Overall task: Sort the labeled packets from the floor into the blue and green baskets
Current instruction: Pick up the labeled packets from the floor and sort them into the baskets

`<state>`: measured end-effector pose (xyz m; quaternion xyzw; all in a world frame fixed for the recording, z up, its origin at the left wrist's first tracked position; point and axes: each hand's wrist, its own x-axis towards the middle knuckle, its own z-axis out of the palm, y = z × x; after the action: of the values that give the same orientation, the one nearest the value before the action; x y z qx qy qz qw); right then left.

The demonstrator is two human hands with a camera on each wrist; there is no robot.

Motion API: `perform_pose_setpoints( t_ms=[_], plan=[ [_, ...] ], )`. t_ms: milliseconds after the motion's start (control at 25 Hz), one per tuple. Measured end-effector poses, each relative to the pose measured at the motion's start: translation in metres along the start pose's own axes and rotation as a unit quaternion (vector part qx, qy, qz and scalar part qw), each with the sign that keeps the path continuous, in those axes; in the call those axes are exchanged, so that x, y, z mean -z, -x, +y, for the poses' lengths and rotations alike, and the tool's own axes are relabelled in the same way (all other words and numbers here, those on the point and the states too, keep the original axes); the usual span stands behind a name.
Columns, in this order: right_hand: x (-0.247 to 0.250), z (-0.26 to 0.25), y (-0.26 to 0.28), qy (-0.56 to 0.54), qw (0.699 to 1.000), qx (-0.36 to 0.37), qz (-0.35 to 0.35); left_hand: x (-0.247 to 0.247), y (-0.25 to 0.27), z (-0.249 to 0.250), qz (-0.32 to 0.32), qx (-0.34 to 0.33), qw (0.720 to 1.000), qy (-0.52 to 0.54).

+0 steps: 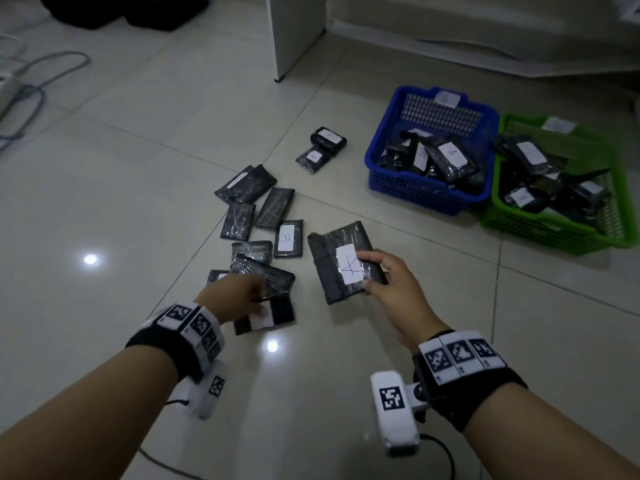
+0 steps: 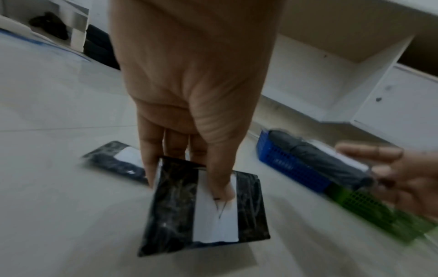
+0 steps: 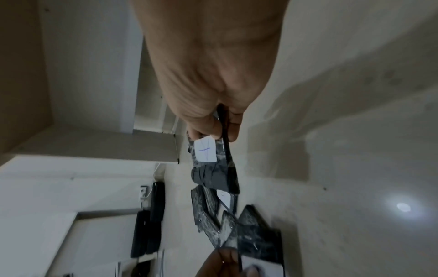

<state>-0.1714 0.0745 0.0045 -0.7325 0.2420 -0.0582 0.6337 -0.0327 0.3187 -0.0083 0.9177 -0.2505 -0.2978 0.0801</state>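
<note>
My right hand (image 1: pixel 372 277) pinches a black packet (image 1: pixel 332 268) by its right edge, held above the floor, its white label marked "A" facing up. The right wrist view shows that packet (image 3: pixel 213 168) hanging from my thumb and fingers. My left hand (image 1: pixel 242 296) grips another black packet (image 1: pixel 273 313) with a white label; in the left wrist view the thumb (image 2: pixel 220 180) presses on its label (image 2: pixel 213 215) and the fingers lie behind it. Several more packets (image 1: pixel 263 209) lie scattered on the floor. The blue basket (image 1: pixel 426 192) and green basket (image 1: pixel 554 230) each hold several packets.
Two packets (image 1: pixel 322 147) lie apart near the blue basket. A white cabinet leg (image 1: pixel 294 36) stands behind the pile. Cables (image 1: pixel 31 91) lie at the far left. A white furniture base (image 1: pixel 485 36) runs behind the baskets. The floor is glossy pale tile.
</note>
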Motion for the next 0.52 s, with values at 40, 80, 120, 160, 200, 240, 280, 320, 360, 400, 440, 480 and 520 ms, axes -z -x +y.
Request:
perform_pose_setpoints(
  t_ms=[40,80,120,160,200,240,280,320,360,400,440,480,520],
  plan=[
    [0.001,0.0,-0.007,-0.055,0.998,-0.023,0.015,0.008,-0.01,0.009,0.013,0.001,0.997,0.073],
    [0.002,-0.001,-0.013,-0.104,0.993,-0.042,0.029,0.017,-0.017,0.018,0.03,0.013,0.985,0.17],
    [0.004,-0.004,-0.02,-0.142,0.987,-0.054,0.044,0.027,-0.026,0.031,0.041,0.031,0.958,0.284],
    [0.008,-0.008,-0.028,-0.169,0.982,-0.058,0.059,0.038,-0.033,0.044,0.038,0.05,0.919,0.388],
    [0.013,-0.015,-0.037,-0.19,0.977,-0.058,0.074,0.052,-0.041,0.058,0.024,0.062,0.881,0.469],
    [0.02,-0.023,-0.046,-0.205,0.973,-0.058,0.088,0.068,-0.048,0.071,0.009,0.065,0.854,0.517],
    [0.025,-0.033,-0.053,-0.215,0.97,-0.059,0.1,0.081,-0.055,0.082,0.0,0.058,0.841,0.538],
    [0.032,-0.046,-0.06,-0.222,0.967,-0.059,0.112,0.097,-0.062,0.094,-0.005,0.048,0.836,0.546],
    [0.038,-0.059,-0.065,-0.228,0.964,-0.06,0.124,0.11,-0.068,0.103,-0.003,0.044,0.83,0.557],
    [0.045,-0.076,-0.071,-0.236,0.961,-0.058,0.134,0.125,-0.075,0.113,0.001,0.044,0.819,0.572],
    [0.051,-0.092,-0.075,-0.245,0.958,-0.057,0.141,0.137,-0.079,0.12,0.009,0.047,0.807,0.589],
    [0.056,-0.107,-0.078,-0.256,0.953,-0.056,0.15,0.146,-0.082,0.126,0.018,0.048,0.794,0.605],
    [0.061,-0.123,-0.084,-0.265,0.949,-0.056,0.163,0.159,-0.084,0.134,0.022,0.046,0.785,0.617]
  ],
)
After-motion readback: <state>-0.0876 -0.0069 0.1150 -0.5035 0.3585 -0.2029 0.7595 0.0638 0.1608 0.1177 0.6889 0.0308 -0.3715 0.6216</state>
